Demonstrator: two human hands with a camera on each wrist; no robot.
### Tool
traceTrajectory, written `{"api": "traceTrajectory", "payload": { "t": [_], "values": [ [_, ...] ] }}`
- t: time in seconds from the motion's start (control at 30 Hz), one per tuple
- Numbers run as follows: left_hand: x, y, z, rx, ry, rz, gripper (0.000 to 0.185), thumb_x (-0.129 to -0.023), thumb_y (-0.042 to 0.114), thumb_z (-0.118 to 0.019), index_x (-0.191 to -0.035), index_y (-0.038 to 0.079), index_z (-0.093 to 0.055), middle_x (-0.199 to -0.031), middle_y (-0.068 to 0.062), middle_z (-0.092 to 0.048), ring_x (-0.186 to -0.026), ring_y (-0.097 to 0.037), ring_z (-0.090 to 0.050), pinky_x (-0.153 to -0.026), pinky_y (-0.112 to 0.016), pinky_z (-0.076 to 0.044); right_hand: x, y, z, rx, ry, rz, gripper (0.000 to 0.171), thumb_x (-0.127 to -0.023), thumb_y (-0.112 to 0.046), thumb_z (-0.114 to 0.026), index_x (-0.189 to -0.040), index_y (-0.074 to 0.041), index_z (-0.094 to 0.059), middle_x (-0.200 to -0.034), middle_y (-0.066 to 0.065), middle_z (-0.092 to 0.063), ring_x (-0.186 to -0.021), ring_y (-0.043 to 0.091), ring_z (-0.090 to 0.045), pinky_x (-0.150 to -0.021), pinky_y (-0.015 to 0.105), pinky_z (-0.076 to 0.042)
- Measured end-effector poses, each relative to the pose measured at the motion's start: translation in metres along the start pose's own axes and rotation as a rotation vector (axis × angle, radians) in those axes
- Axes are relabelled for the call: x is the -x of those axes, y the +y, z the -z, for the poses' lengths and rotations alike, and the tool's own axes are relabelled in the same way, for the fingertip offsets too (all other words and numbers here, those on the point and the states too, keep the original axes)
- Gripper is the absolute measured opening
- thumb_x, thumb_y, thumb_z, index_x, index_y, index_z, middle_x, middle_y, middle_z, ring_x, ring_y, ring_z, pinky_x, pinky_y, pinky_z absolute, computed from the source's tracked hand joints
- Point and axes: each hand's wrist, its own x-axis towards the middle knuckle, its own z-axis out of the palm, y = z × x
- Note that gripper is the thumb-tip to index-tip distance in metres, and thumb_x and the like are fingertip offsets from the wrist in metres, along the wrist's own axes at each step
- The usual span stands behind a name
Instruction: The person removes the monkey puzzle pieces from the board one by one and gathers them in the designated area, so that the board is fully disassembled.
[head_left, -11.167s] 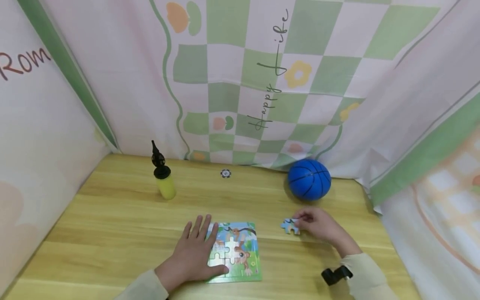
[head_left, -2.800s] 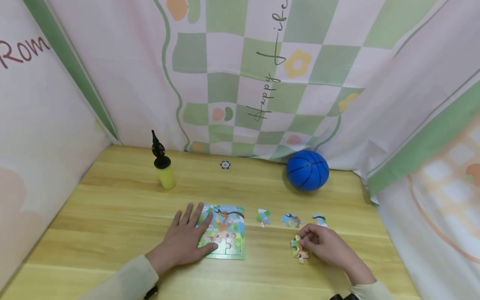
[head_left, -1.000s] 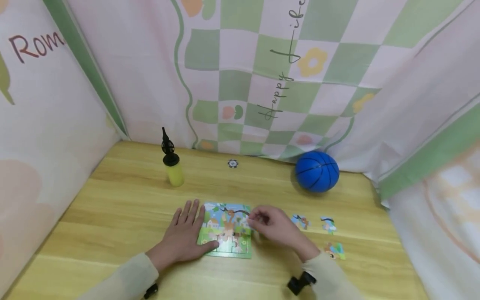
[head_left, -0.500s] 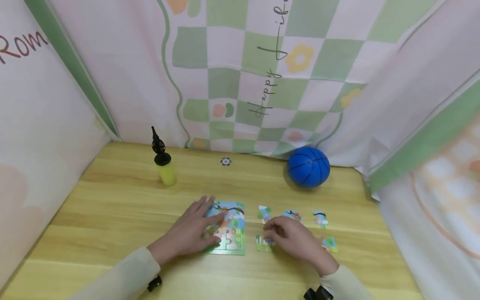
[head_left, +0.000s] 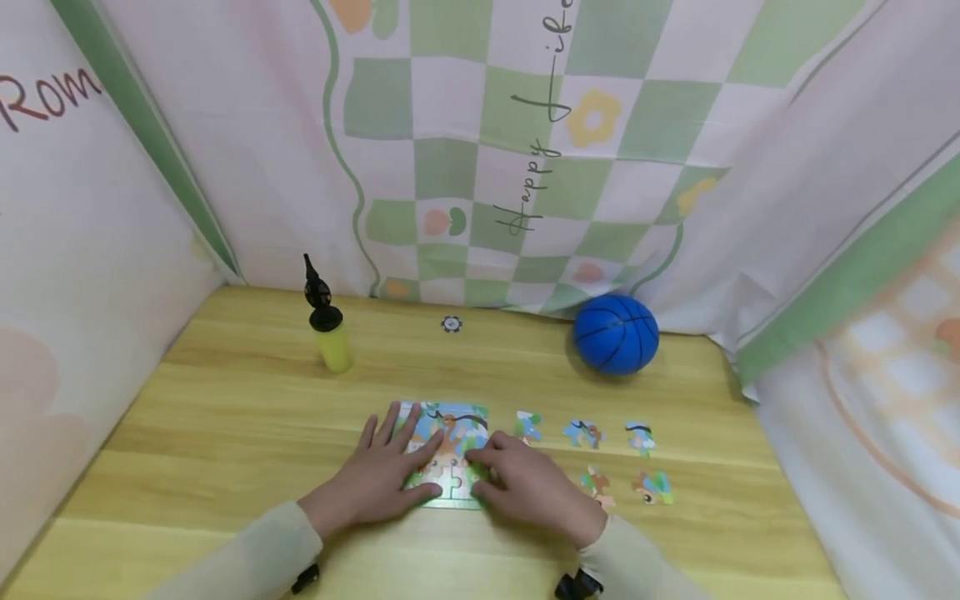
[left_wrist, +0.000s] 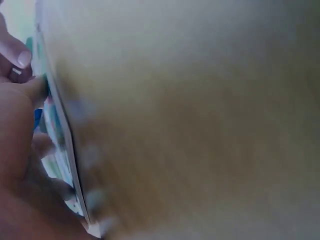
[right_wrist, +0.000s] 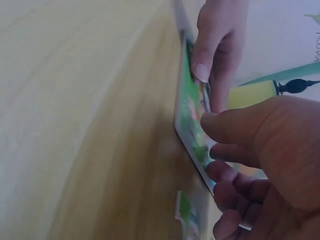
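A square jigsaw puzzle [head_left: 459,417] with a cartoon animal picture lies on the table, several pieces still set in its tray. My left hand [head_left: 367,492] rests on its left side with fingers spread. At its right edge is my right hand [head_left: 536,485], thumb and forefinger apart and bent fingertips touching the puzzle; no lifted piece shows between them. Loose puzzle pieces lie to the right: a blue-green one [head_left: 528,426], a branch piece [head_left: 582,433], a corner piece [head_left: 641,437], and two orange-green ones nearer. Another loose piece [right_wrist: 187,215] shows beside the tray in the right wrist view.
A blue basketball [head_left: 616,334] sits at the back right of the wooden table [head_left: 247,417]. At the back left stands a yellow hand pump [head_left: 333,346] with a black nozzle. A small round chip [head_left: 452,324] lies between them, before the patterned cloth.
Loose pieces have collected right of the puzzle. My right hand has let go of a piece there and moved left onto the puzzle's edge. The left hand has spread flat again.
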Motion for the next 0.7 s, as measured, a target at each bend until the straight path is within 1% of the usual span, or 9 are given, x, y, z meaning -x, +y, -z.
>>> {"api": "traceTrajectory", "payload": {
  "t": [0.13, 0.27, 0.37, 0.47, 0.57, 0.7],
  "values": [
    [0.000, 0.000, -0.003, -0.007, 0.000, 0.008, 0.074, -0.099, 0.068, -0.044, -0.159, 0.027, -0.034, -0.167, -0.018, -0.004, -0.150, -0.047, 0.005, -0.116, -0.067, 0.000, -0.001, 0.002, -0.006, -0.001, 0.008, -0.001, 0.039, -0.093, -0.026, -0.076, -0.126, -0.007, -0.071, -0.101, -0.003, -0.058, -0.074, 0.004, -0.048, -0.065, 0.022, -0.047],
    [-0.001, -0.003, -0.007, -0.015, 0.018, 0.014, 0.075, -0.098, 0.070, -0.043, -0.160, 0.029, -0.034, -0.168, -0.015, -0.005, -0.151, -0.044, 0.004, -0.116, -0.065, 0.000, -0.003, 0.003, -0.009, -0.065, 0.019, -0.016, 0.029, -0.093, -0.025, -0.076, -0.118, -0.011, -0.071, -0.101, -0.005, -0.058, -0.077, 0.006, -0.051, -0.069, 0.025, -0.049],
    [-0.002, -0.005, -0.010, -0.014, 0.023, 0.018, 0.076, -0.097, 0.072, -0.042, -0.160, 0.030, -0.033, -0.168, -0.015, -0.005, -0.151, -0.043, 0.005, -0.116, -0.065, -0.001, -0.004, 0.001, -0.011, -0.086, 0.033, -0.040, 0.034, -0.093, -0.026, -0.075, -0.123, -0.011, -0.068, -0.100, -0.005, -0.058, -0.078, 0.007, -0.052, -0.069, 0.025, -0.049],
    [-0.002, -0.005, -0.010, -0.012, 0.023, 0.021, 0.077, -0.096, 0.073, -0.042, -0.160, 0.031, -0.033, -0.168, -0.014, -0.004, -0.151, -0.043, 0.005, -0.117, -0.065, 0.000, -0.007, 0.000, -0.012, -0.053, 0.047, -0.058, 0.037, -0.094, -0.027, -0.075, -0.126, -0.010, -0.069, -0.098, -0.004, -0.056, -0.077, 0.007, -0.050, -0.065, 0.025, -0.048],
    [-0.002, -0.005, -0.011, -0.005, 0.027, 0.018, 0.077, -0.096, 0.073, -0.043, -0.159, 0.030, -0.034, -0.168, -0.014, -0.005, -0.151, -0.043, 0.005, -0.116, -0.065, 0.000, -0.009, 0.000, -0.013, -0.026, 0.046, -0.063, 0.031, -0.094, -0.028, -0.075, -0.121, -0.012, -0.073, -0.097, -0.005, -0.054, -0.073, 0.006, -0.047, -0.063, 0.024, -0.046],
    [-0.002, -0.005, -0.010, 0.013, 0.039, 0.011, 0.076, -0.096, 0.071, -0.045, -0.159, 0.028, -0.037, -0.168, -0.016, -0.007, -0.151, -0.045, 0.004, -0.116, -0.066, 0.000, -0.010, 0.000, -0.012, -0.074, 0.036, -0.061, 0.026, -0.095, -0.028, -0.075, -0.116, -0.013, -0.071, -0.099, -0.005, -0.056, -0.075, 0.006, -0.049, -0.065, 0.024, -0.047]
  ]
}}
